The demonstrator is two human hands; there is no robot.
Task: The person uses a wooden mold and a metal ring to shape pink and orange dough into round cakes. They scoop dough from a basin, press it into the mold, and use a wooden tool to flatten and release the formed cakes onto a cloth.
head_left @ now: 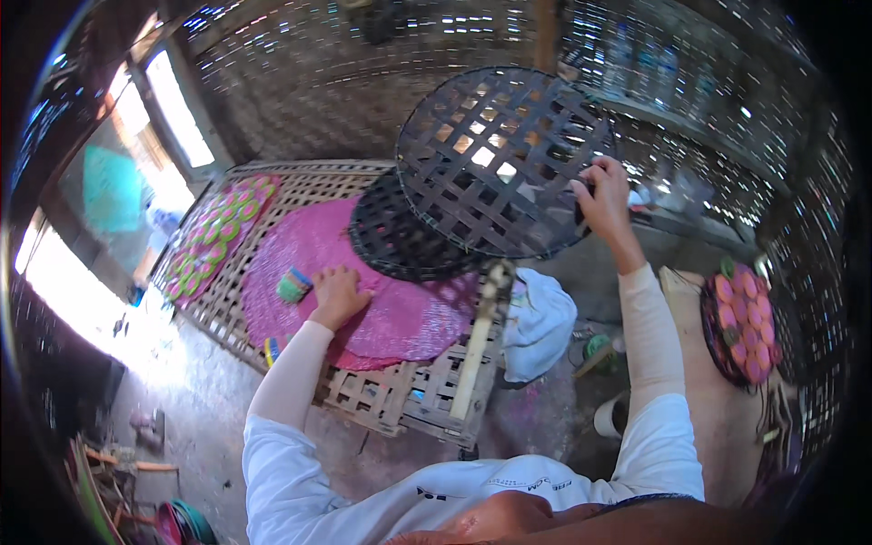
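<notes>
Gripping the upper dark woven tray (pixel 527 163) by its right rim, the fingers of the right hand (pixel 607 202) are probably taking the edge because the disc is too broad to span. The tray is tilting above the lower woven tray (pixel 389 238); contact between them unclear. Left hand (pixel 336 298): fingers lying spread, grasping nothing, resting on the pink sheet (pixel 295 238), perhaps steadying it. A small green-and-blue item (pixel 292 286) is lying just beside them. The sheet is covering much of the slatted tabletop (pixel 313 182), maybe as lining. White cloth (pixel 543 329) is hanging at its right end. Counting: two dark trays, one cloth, two batches of rounds: green-and-pink rounds (pixel 221 232) at left, pink rounds (pixel 745 313) at right, individually blurring past tally.
</notes>
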